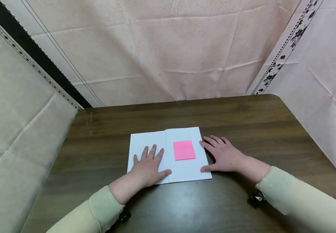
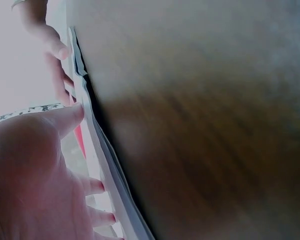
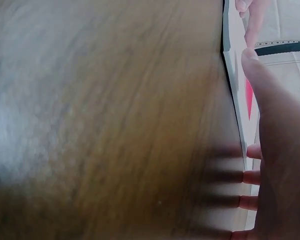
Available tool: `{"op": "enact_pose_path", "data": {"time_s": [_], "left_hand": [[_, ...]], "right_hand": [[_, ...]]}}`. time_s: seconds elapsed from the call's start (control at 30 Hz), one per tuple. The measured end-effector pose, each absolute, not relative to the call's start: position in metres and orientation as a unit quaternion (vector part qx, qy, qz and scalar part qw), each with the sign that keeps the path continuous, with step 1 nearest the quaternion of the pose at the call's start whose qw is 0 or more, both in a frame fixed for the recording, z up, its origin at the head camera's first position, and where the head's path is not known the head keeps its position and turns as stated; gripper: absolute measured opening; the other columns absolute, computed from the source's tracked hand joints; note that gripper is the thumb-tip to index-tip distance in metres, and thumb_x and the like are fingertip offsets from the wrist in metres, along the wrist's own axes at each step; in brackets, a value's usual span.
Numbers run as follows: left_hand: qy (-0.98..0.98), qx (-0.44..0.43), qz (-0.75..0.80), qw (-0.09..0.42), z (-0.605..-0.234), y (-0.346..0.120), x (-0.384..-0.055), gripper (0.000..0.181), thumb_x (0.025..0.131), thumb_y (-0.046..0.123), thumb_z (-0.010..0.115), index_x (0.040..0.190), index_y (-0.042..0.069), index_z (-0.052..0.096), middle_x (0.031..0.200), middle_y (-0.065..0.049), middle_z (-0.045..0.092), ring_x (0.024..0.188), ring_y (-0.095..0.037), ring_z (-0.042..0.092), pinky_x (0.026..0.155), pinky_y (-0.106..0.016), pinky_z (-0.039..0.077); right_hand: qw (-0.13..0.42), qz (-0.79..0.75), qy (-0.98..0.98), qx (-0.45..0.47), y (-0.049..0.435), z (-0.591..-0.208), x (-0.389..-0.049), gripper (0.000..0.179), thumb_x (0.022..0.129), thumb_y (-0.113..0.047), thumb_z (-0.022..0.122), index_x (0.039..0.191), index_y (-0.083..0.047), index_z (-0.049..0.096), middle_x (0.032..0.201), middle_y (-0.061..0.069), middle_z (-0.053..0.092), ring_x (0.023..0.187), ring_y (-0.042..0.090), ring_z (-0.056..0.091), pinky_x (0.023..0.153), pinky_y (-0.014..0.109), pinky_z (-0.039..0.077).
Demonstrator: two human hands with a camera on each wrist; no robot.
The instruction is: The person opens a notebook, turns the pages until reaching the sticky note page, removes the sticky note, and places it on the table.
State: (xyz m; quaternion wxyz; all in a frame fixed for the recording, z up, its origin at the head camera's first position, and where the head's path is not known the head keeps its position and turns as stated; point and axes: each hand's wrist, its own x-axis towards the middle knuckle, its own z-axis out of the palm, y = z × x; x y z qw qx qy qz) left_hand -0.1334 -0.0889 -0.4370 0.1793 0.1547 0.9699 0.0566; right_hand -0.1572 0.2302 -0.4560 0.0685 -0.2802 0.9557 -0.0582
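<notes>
An open lined notebook [image 1: 185, 171] lies flat on the wooden table, its two pages spread. On its right page sits a square pink sticky note [image 1: 184, 150]. My left hand [image 1: 147, 168] rests on the left page with fingers spread, the thumb reaching across the fold. Over at the right edge, my right hand [image 1: 224, 156] has its thumb and index fingertip at the page's margin, the other fingers beyond the edge over the table. In the left wrist view the fingertips of the left hand [image 2: 35, 170] meet the paper. The right wrist view shows the right hand [image 3: 280, 145] along the notebook's edge.
The brown wooden table [image 1: 98, 155] extends around the notebook on all sides. Pale cloth [image 1: 168, 58] hangs behind its far edge, with more cloth at the left [image 1: 16, 113] and right [image 1: 325, 81]. A dark object [image 1: 256, 198] is strapped under the right sleeve.
</notes>
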Motion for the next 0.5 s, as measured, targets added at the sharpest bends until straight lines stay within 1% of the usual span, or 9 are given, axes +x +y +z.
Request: {"op": "enact_pose_path", "data": {"time_s": [0.23,0.37,0.5], "left_hand": [[0.970,0.156,0.054,0.179,-0.436,-0.088,-0.133,0.089,0.088,0.070,0.052,0.158,0.021,0.027,0.164,-0.012,0.016,0.148,-0.042,0.013,0.106,-0.075,0.016],[0.970,0.157,0.054,0.178,-0.436,-0.088,-0.133,0.089,0.088,0.070,0.052,0.158,0.021,0.028,0.164,-0.013,0.017,0.148,-0.043,0.013,0.105,-0.076,0.016],[0.970,0.157,0.053,0.178,-0.436,-0.089,-0.133,0.089,0.088,0.071,0.052,0.158,0.021,0.028,0.164,-0.013,0.016,0.148,-0.042,0.013,0.105,-0.076,0.016]], "right_hand": [[0.071,-0.077,0.957,-0.269,0.230,-0.455,-0.158,0.103,0.077,-0.087,0.046,0.154,-0.018,0.037,0.158,0.010,0.033,0.144,0.036,0.029,0.109,0.066,0.023],[0.049,-0.079,0.957,-0.276,0.229,-0.452,-0.158,0.096,0.081,-0.081,0.052,0.151,-0.015,0.042,0.153,0.011,0.040,0.141,0.035,0.034,0.110,0.061,0.027],[0.007,-0.065,0.953,-0.297,0.225,-0.445,-0.159,0.087,0.083,-0.071,0.061,0.146,-0.013,0.048,0.146,0.011,0.047,0.136,0.033,0.041,0.110,0.054,0.031]]}}
